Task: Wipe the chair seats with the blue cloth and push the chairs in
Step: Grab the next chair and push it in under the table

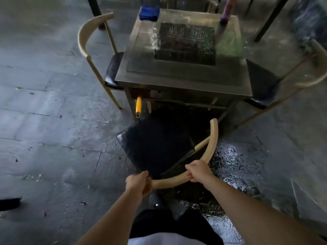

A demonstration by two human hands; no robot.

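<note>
Head view: left hand (pixel 139 183) and right hand (pixel 199 171) grip chair backrest (pixel 208 152).

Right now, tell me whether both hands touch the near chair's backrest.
Touching. Head view: left hand and right hand each curl around the curved backrest.

A curved pale wooden chair backrest (pixel 203 161) looks smooth above a glossy black padded seat (pixel 155 144). The square dull grey metal table (pixel 185 80) looks brushed; a soft blue cloth (pixel 149 13) lies at its far left corner. The stone floor (pixel 53 121) shines wet.
</note>
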